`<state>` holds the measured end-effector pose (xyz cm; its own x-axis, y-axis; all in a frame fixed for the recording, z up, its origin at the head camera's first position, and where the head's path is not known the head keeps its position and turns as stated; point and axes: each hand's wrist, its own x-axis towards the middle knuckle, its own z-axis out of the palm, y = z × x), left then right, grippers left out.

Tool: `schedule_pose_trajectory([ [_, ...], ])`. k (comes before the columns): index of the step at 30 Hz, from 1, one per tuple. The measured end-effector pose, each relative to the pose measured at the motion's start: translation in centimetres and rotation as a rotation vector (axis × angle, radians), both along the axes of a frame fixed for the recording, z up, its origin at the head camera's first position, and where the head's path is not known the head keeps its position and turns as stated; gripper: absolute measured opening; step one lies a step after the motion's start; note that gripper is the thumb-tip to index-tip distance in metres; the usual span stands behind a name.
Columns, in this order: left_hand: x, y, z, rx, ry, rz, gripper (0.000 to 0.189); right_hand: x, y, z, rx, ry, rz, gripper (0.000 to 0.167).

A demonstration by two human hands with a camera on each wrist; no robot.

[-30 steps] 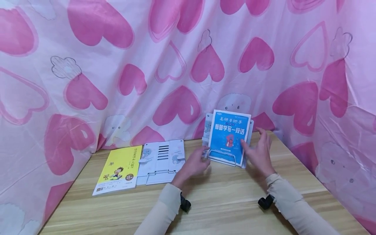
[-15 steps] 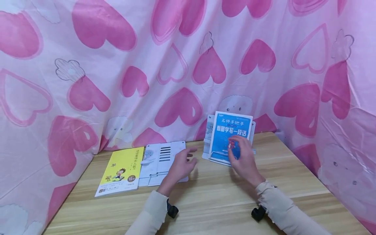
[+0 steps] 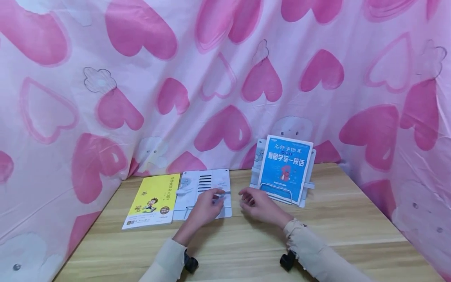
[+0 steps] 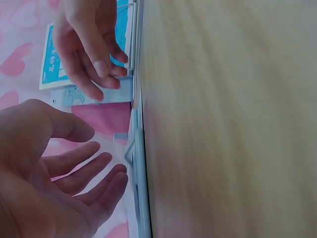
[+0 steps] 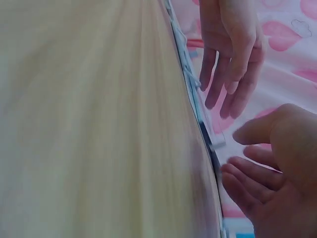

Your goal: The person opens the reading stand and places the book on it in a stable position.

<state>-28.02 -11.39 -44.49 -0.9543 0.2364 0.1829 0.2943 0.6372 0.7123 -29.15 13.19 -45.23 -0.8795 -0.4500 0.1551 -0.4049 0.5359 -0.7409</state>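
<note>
My left hand [image 3: 206, 207] hovers over the lower right part of a flat-lying white book stand [image 3: 184, 199], fingers loosely bent and nothing in them. In the left wrist view that hand [image 4: 64, 173] is seen apart from the stand's edge. My right hand [image 3: 264, 205] is above the table between the two stands, its fingers relaxed and holding nothing. Just right of it, a blue book [image 3: 286, 166] leans upright on a second book stand [image 3: 309, 172], behind a wire holder [image 3: 278, 196] at its foot. A yellow book [image 3: 153, 199] lies beside the flat stand's left side.
All of it is on a wooden table [image 3: 232, 250]. A pink heart-patterned curtain [image 3: 218, 90] hangs along the back and both sides, close behind the stands. Dark wrist cameras [image 3: 190, 263] sit on both cuffs.
Both hands have come away from the blue book on its stand. The left hand moved left to the flat stand, and the right hand followed leftward. The head view turned slightly left.
</note>
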Motion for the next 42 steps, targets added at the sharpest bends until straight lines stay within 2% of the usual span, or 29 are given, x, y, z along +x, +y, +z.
schedule_pose_trajectory([
  [5, 0.9, -1.6, -0.1, -0.018, -0.018, 0.012, 0.032, -0.5, -2.6, -0.3, 0.035, -0.031, 0.071, 0.029],
  [10, 1.4, -3.5, -0.3, -0.022, -0.038, 0.053, 0.030, -0.4, -5.3, -0.7, 0.055, -0.046, 0.114, 0.023],
  [14, 1.9, -4.8, -0.5, -0.033, -0.052, 0.096, 0.029, -0.1, -6.6, -0.8, 0.060, -0.077, 0.108, 0.026],
  [19, 2.5, -6.1, -0.8, -0.050, -0.075, 0.145, 0.029, 0.0, -6.9, -0.9, 0.081, -0.134, 0.056, 0.034],
  [22, 2.8, -6.7, -0.6, -0.066, -0.064, 0.177, 0.030, 0.0, -6.8, -0.8, 0.085, -0.165, 0.038, 0.033],
  [26, 3.1, -7.8, -0.1, -0.109, -0.072, 0.213, 0.035, 0.0, -6.8, -0.8, 0.080, -0.181, 0.054, 0.035],
  [33, 3.2, -9.9, 1.0, -0.126, -0.190, 0.200, 0.052, -0.1, -7.4, -0.6, 0.079, -0.206, 0.062, 0.031],
  [39, 3.0, -10.8, 0.6, -0.114, -0.187, 0.182, 0.051, -0.2, -7.6, -0.5, 0.088, -0.212, 0.064, 0.025],
  [42, 2.8, -10.8, 0.4, -0.095, -0.197, 0.196, 0.048, -0.2, -7.6, -0.5, 0.090, -0.219, 0.063, 0.023],
])
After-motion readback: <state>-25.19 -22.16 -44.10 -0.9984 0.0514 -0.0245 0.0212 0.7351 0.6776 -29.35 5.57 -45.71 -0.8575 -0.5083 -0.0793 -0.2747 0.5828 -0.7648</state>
